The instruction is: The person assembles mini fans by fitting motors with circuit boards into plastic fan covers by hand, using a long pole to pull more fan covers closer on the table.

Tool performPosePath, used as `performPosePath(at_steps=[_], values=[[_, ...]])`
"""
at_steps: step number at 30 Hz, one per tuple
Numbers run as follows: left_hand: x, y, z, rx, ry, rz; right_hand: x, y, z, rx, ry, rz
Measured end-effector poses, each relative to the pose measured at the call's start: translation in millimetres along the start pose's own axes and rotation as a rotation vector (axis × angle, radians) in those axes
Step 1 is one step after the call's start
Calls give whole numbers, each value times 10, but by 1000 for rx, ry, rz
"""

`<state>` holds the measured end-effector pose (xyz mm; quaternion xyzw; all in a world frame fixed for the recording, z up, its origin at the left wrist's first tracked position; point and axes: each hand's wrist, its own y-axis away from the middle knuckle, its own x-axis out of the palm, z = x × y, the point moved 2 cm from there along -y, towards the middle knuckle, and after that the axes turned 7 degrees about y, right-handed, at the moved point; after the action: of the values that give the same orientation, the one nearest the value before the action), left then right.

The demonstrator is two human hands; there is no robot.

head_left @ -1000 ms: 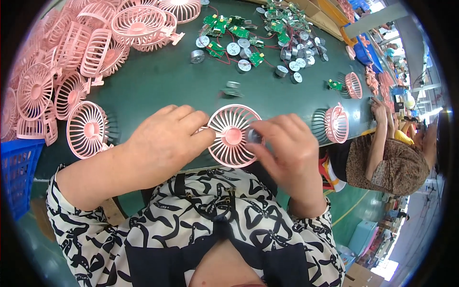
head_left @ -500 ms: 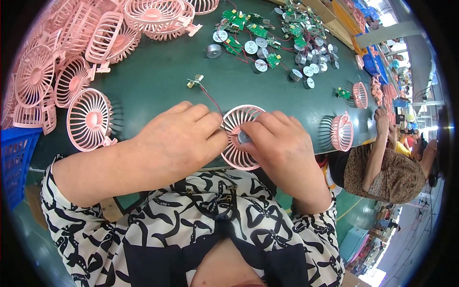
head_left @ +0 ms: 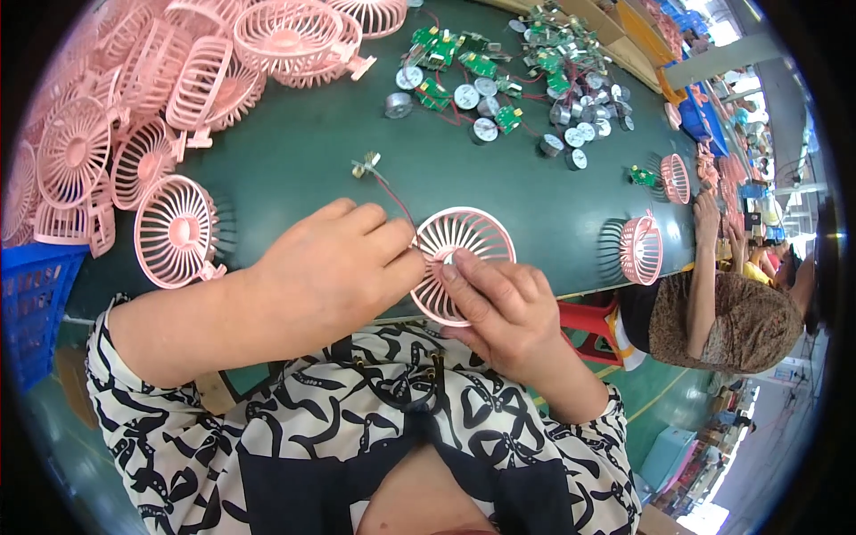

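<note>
Green workbench (head_left: 303,169), pink grilles piled up left. Both hands, left hand (head_left: 334,267) and right hand (head_left: 499,303), pinch the pink fan grille (head_left: 464,245) at the near edge; its red wire (head_left: 392,192) now trails out, so the motor's seated, I'd guess.

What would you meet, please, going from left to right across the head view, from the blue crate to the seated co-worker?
Blue crate → pink fan grille lying flat → left hand → held pink fan grille → right hand → upright pink fan → co-worker.

We count two hands, left hand (head_left: 334,267), right hand (head_left: 504,303), on one pink fan grille (head_left: 473,241), three more grilles standing apart, many piled, one blue crate (head_left: 31,308).
</note>
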<state>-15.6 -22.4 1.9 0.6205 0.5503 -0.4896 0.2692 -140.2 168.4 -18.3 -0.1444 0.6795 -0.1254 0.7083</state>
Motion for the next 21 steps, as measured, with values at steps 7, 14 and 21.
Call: performPosePath(at_steps=[7,14,21], values=[[-283,48,-138,-4,-56,-129,54,32,32,10,-8,-42],[-610,517,-124,-459,-401,-49,-2,303,-193,238,112,-62],[-387,780,15,-440,-467,140,-289,354,-568,565,508,-200]])
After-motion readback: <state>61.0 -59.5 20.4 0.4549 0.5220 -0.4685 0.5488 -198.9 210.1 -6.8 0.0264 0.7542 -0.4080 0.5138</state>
